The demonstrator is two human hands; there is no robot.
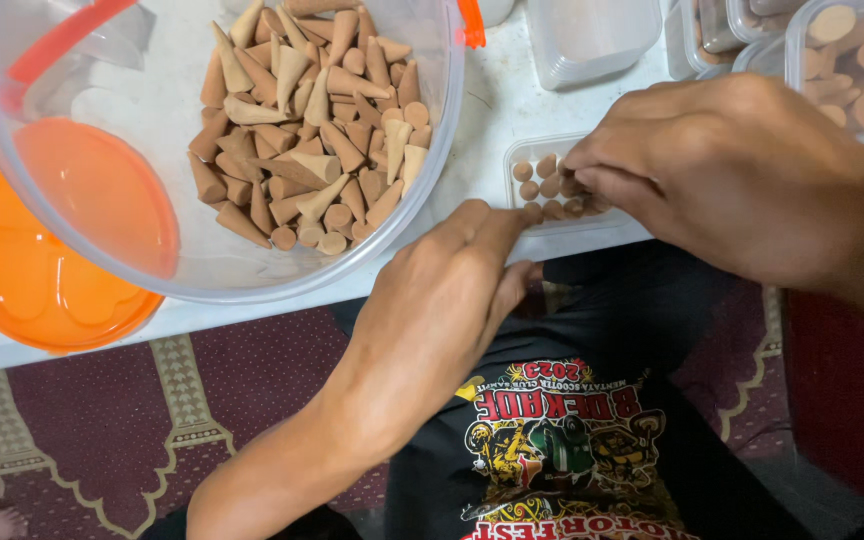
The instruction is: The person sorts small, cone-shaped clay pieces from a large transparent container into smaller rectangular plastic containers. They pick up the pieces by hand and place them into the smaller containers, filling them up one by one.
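While both hands work at the near edge of the white bench (512, 100), the small clear plastic tray (552, 185) sits right between them, its floor packed with upright tan cones seen as round matte bases. Right hand (742, 170) comes in from the right, fingers (602, 185) bunched narrow and pressed down among those cones, though whether they pinch one I cannot tell. Left hand (442, 310) reaches up from below, fingertips drawn together and touching the tray's near left corner, nothing visibly held. Off to the left, a big round transparent bowl (92, 90) tilts over the bench edge, holding a loose heap of incense cones (312, 130), chalky, pointed, in pale and darker browns. Beneath it lies a glossy orange lid (42, 270). Far right, another clear container (852, 60) shows more round bases, and an empty-looking clear tub (592, 40) stands behind. Down below, a maroon patterned carpet (112, 430).
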